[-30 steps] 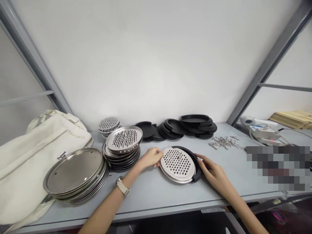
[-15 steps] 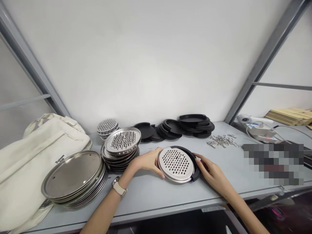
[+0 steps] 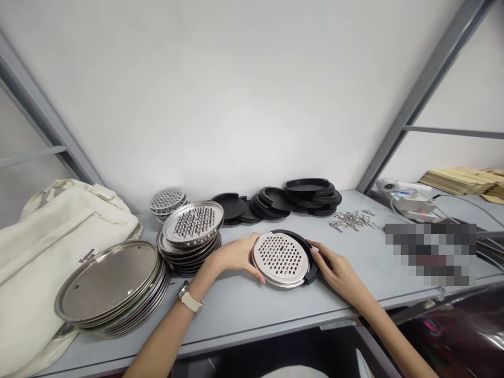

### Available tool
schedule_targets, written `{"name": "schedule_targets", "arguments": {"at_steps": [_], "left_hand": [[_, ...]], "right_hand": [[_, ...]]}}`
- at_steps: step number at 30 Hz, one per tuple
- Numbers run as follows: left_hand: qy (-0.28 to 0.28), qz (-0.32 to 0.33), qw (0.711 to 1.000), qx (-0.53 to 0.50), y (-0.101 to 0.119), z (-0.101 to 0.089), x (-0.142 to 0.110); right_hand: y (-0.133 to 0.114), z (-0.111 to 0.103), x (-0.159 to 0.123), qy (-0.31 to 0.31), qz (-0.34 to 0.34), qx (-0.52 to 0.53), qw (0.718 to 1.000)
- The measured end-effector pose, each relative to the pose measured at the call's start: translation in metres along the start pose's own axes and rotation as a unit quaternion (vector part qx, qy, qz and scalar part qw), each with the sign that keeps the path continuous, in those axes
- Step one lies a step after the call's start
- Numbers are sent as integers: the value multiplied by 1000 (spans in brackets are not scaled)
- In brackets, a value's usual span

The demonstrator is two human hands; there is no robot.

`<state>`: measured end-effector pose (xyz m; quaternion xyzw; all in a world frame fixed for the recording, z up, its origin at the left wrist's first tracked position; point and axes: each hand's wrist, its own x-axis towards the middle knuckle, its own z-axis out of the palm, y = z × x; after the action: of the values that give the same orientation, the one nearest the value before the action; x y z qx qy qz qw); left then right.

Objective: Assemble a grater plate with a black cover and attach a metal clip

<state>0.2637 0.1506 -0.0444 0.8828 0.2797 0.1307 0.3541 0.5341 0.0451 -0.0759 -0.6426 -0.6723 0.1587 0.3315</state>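
Note:
A round metal grater disc (image 3: 280, 256) with slotted holes lies tilted slightly toward me, partly seated in a black curved plastic holder (image 3: 312, 272) around its right side. My left hand (image 3: 238, 258) grips the disc's left edge, thumb in front and fingers behind. At the opposite side, my right hand (image 3: 334, 273) has its fingers pressed against the holder's outer rim. Left of my left hand stands a stack of round grater discs (image 3: 193, 226), the top one with raised teeth facing up.
Large round metal lids (image 3: 110, 278) are piled at front left beside a cream bag (image 3: 74, 220). Along the wall stand smaller perforated discs (image 3: 168, 199) and black plastic holders (image 3: 311, 188). Small metal clips (image 3: 352, 220) lie at right. The table's front edge (image 3: 271, 332) runs below my hands.
The view has shifted slightly, so everything sits a little further left and higher. Both hands keep their hold, and the disc and holder look nearly the same together.

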Motion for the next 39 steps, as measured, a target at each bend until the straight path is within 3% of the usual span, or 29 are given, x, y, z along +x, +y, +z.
{"name": "schedule_targets", "arguments": {"at_steps": [12, 39], "left_hand": [[-24, -60, 986, 151, 20, 1, 2], [-5, -59, 979, 196, 19, 15, 4]], "right_hand": [[0, -1, 1, 14, -15, 13, 1000], [-1, -1, 0, 3, -31, 32, 999]]}}
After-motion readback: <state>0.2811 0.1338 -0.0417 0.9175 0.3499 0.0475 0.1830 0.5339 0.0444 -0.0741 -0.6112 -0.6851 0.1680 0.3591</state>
